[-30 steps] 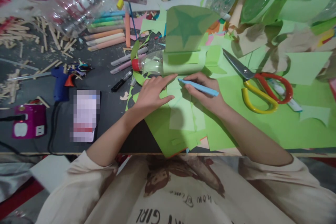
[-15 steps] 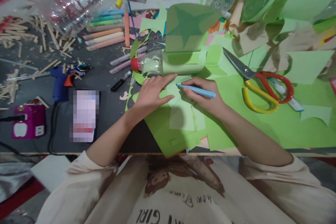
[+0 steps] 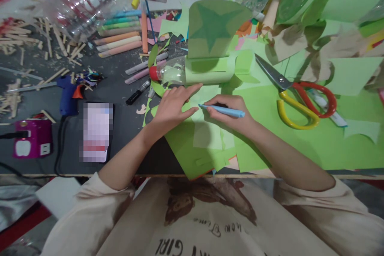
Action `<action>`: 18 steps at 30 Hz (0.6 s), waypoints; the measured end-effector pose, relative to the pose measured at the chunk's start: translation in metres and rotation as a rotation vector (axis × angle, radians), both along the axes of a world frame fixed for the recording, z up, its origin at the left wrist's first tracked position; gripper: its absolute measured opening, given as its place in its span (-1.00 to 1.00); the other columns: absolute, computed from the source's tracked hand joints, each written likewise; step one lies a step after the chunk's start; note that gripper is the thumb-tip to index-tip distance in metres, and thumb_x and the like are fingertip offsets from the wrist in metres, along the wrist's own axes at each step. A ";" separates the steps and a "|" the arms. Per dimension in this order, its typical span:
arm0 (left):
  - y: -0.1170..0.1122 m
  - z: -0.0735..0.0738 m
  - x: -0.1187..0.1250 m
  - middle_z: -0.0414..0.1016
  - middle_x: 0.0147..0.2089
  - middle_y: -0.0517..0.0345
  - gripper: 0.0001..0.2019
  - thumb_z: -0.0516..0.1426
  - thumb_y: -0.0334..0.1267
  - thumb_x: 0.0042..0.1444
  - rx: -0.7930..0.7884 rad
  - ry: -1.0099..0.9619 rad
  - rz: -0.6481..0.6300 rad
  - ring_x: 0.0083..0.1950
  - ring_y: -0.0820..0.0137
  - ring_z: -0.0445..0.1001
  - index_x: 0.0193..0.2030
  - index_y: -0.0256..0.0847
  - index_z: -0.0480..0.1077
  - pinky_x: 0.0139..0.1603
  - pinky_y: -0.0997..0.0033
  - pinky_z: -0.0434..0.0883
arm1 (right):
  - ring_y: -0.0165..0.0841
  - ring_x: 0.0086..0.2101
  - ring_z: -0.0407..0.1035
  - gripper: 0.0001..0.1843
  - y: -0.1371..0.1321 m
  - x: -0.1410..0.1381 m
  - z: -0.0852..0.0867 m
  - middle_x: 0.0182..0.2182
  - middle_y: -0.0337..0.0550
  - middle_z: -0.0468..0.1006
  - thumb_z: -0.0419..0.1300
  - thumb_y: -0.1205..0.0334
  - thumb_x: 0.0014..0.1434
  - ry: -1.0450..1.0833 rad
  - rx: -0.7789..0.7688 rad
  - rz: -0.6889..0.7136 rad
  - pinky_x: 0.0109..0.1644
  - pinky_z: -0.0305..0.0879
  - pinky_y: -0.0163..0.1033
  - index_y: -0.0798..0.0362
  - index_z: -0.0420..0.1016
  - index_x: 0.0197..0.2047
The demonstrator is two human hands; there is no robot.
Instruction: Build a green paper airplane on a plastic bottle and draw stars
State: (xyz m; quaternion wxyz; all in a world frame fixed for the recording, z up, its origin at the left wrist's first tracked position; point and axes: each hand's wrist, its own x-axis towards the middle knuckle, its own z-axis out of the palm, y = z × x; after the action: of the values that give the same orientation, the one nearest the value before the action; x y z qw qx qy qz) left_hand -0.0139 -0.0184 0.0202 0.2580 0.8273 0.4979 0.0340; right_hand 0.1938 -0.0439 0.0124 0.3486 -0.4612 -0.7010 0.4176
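Nearest the table edge lay the pale green paper piece (image 3: 207, 134), on top of a brighter green sheet (image 3: 186, 150). The left hand (image 3: 172, 106) pressed on its far left part, fingers stretched flat and gripping nothing. The right hand (image 3: 232, 115) had its fingers closed around a light blue pen (image 3: 223, 111). The pen's long axis ran left to right, with its tip on the paper just beside the left fingertips. Beyond the hands lay a paper-wrapped bottle (image 3: 195, 73), with scissors (image 3: 303, 102) off to the right.

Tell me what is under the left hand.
The left hand lies flat on pale paper, which lies on a green sheet. Whatever is beneath the palm is covered. The right hand holds a pen beside it.
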 end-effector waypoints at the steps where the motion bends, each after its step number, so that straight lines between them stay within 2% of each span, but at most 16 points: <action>1: 0.000 0.000 0.000 0.49 -0.07 0.02 -0.46 0.02 -0.03 0.35 0.007 -0.013 -0.003 -0.03 0.15 0.39 0.43 -0.05 0.21 0.08 0.23 0.28 | -0.40 -0.55 0.36 -0.80 -0.001 0.000 0.000 -0.55 -0.21 0.59 0.19 0.18 0.21 -0.002 0.012 -0.001 -0.47 0.26 -0.28 0.04 0.57 -0.40; 4: -0.001 -0.002 -0.002 0.49 -0.03 -0.01 -0.49 -0.07 -0.08 0.39 0.022 -0.029 -0.008 0.00 0.15 0.39 0.43 -0.07 0.21 0.11 0.23 0.27 | -0.40 -0.54 0.38 -0.79 -0.002 -0.001 0.000 -0.54 -0.20 0.60 0.18 0.18 0.21 -0.011 0.028 0.017 -0.46 0.26 -0.29 0.05 0.57 -0.39; 10: -0.001 -0.003 -0.002 0.48 0.00 -0.02 -0.48 -0.05 -0.06 0.38 0.016 0.000 -0.015 0.03 0.12 0.41 0.43 -0.09 0.19 0.13 0.20 0.28 | -0.43 -0.56 0.37 -0.78 -0.002 0.001 0.000 -0.54 -0.21 0.60 0.16 0.18 0.24 -0.026 0.049 0.101 -0.48 0.23 -0.31 0.06 0.55 -0.38; 18: -0.001 -0.003 -0.002 0.49 -0.01 -0.01 -0.48 -0.05 -0.05 0.39 0.016 -0.018 -0.014 0.02 0.13 0.40 0.43 -0.09 0.21 0.11 0.20 0.28 | -0.45 -0.58 0.39 -0.74 -0.005 0.001 -0.002 -0.55 -0.21 0.61 0.16 0.18 0.28 -0.055 0.166 0.167 -0.49 0.22 -0.33 0.06 0.56 -0.41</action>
State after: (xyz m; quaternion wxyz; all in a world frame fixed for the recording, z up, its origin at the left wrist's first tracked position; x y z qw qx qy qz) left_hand -0.0156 -0.0190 0.0176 0.2561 0.8323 0.4896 0.0437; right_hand 0.1947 -0.0486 0.0106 0.3301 -0.3819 -0.7786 0.3729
